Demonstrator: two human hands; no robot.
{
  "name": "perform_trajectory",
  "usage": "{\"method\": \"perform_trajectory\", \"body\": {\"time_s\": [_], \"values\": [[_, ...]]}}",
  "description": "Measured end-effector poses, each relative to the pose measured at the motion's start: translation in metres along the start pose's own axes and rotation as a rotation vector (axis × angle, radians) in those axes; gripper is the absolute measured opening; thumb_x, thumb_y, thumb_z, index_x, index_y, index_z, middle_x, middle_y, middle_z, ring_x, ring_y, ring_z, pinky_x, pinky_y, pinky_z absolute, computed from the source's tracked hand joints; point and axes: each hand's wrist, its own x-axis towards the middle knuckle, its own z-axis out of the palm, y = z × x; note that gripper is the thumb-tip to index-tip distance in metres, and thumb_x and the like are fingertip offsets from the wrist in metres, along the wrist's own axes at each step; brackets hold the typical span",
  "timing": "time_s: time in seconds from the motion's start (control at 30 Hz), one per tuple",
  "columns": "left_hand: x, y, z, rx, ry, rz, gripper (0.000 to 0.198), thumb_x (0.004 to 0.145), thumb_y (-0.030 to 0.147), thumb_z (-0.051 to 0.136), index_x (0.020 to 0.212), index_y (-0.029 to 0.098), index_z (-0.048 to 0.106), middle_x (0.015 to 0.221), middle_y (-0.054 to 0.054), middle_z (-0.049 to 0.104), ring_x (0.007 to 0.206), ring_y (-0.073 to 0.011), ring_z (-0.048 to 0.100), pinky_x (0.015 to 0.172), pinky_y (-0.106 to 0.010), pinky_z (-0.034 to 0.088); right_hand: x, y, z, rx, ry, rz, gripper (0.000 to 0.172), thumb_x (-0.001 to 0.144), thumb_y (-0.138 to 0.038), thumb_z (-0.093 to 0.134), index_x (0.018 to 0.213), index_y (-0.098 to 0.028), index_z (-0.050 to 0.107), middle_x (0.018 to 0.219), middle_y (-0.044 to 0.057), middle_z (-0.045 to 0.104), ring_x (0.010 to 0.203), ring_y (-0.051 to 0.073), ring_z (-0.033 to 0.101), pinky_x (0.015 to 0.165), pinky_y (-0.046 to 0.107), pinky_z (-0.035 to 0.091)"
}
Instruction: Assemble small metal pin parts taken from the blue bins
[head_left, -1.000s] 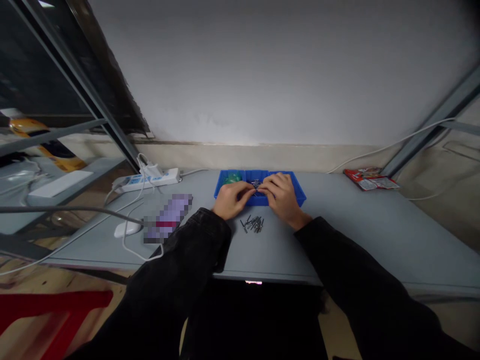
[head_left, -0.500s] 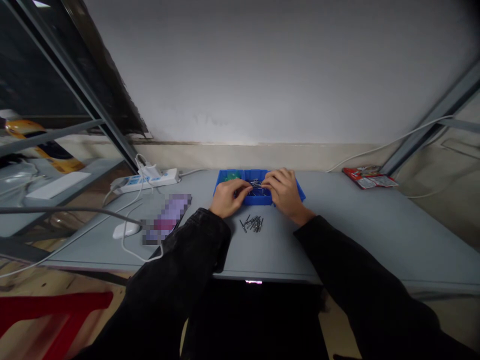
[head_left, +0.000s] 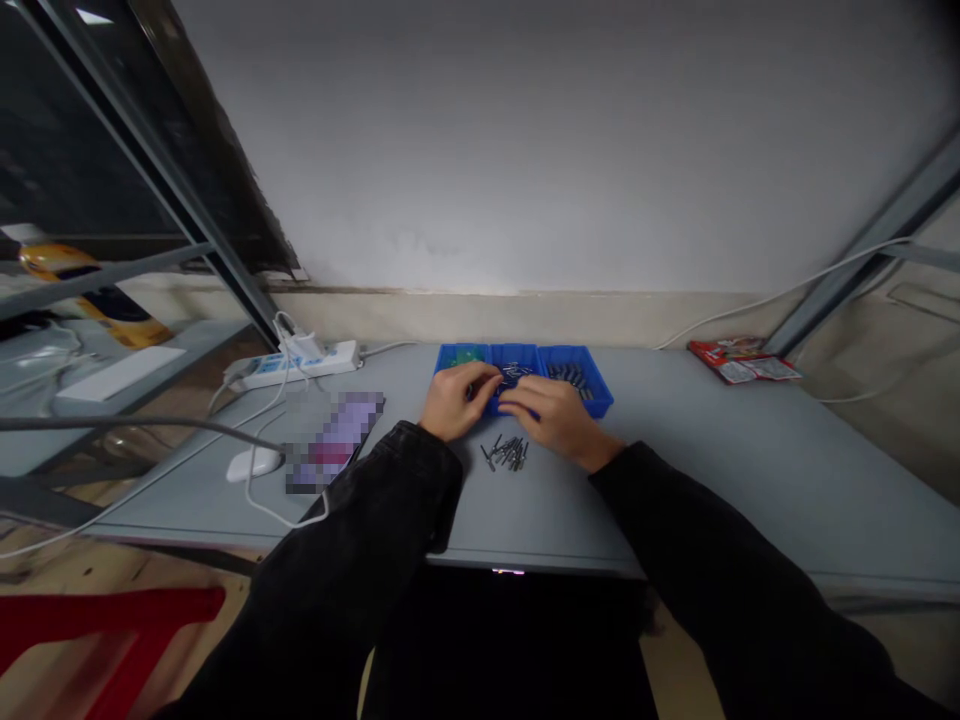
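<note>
Three blue bins stand side by side in front of me. The left bin [head_left: 441, 358] has green pieces in it. Loose metal screws lie in the middle bin [head_left: 513, 349], and the right bin [head_left: 600, 407] contains darker metal fasteners. My left hand [head_left: 454, 402], thumb and fingers pinched together, is over the front of the left and middle bins. Close beside it, my right hand [head_left: 559, 420] is pinched too, at the middle bin's front edge. Whatever is between the fingertips is too small to make out. A small pile of screws [head_left: 508, 453] lies on the table just below the hands.
On the left are a phone [head_left: 337, 440] with a blurred screen, a white case [head_left: 253, 463], cables and a power strip [head_left: 304, 365]. A red packet [head_left: 742, 360] lies at the back right. Behind the grey table [head_left: 712, 480] rises a wall.
My right hand has moved left and toward me, uncovering the right bin and its fasteners. The left hand stays pinched in nearly the same spot.
</note>
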Motion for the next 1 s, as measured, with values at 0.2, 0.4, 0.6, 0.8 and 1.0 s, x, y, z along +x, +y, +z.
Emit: {"method": "perform_trajectory", "body": {"time_s": [0.2, 0.4, 0.6, 0.8, 1.0], "values": [[0.000, 0.000, -0.001, -0.002, 0.012, -0.004, 0.016, 0.098, 0.027, 0.061, 0.093, 0.015, 0.070, 0.085, -0.003, 0.073, 0.063, -0.0092, 0.058, 0.064, -0.023, 0.050, 0.000, -0.024, 0.007, -0.010, -0.362, -0.072, 0.020, 0.094, -0.008, 0.055, 0.087, -0.019, 0.070, 0.090, 0.003, 0.061, 0.077, 0.014, 0.054, 0.066, 0.030, 0.037], [0.000, 0.001, 0.000, -0.017, 0.014, -0.012, 0.017, 0.098, 0.028, 0.061, 0.094, 0.015, 0.071, 0.087, -0.004, 0.074, 0.063, -0.0095, 0.058, 0.064, -0.023, 0.050, -0.004, -0.017, 0.010, 0.081, -0.415, -0.042, 0.021, 0.099, -0.015, 0.055, 0.087, -0.019, 0.072, 0.088, 0.002, 0.063, 0.082, 0.014, 0.058, 0.072, 0.030, 0.042], [0.000, 0.002, 0.000, -0.007, 0.014, 0.000, 0.019, 0.099, 0.029, 0.059, 0.094, 0.015, 0.070, 0.084, -0.004, 0.073, 0.061, -0.0097, 0.057, 0.062, -0.024, 0.049, -0.008, -0.012, 0.018, 0.110, -0.429, 0.018, 0.014, 0.095, -0.013, 0.061, 0.087, -0.019, 0.072, 0.089, 0.001, 0.064, 0.080, 0.013, 0.059, 0.072, 0.029, 0.043], [0.000, 0.002, 0.000, -0.008, 0.005, -0.013, 0.016, 0.097, 0.028, 0.061, 0.094, 0.015, 0.070, 0.086, -0.003, 0.073, 0.062, -0.0096, 0.058, 0.064, -0.024, 0.050, -0.005, -0.014, 0.016, 0.129, -0.383, 0.006, 0.016, 0.096, -0.009, 0.056, 0.088, -0.017, 0.067, 0.093, 0.003, 0.065, 0.086, 0.014, 0.061, 0.077, 0.029, 0.046], [0.001, 0.000, -0.001, -0.013, 0.068, -0.026, 0.016, 0.099, 0.027, 0.059, 0.096, 0.014, 0.070, 0.084, -0.003, 0.071, 0.067, -0.0102, 0.058, 0.065, -0.024, 0.050, -0.001, -0.015, 0.015, 0.199, -0.007, 0.133, 0.010, 0.099, -0.020, 0.053, 0.094, -0.018, 0.062, 0.083, 0.001, 0.061, 0.072, 0.013, 0.057, 0.070, 0.028, 0.048]]}}
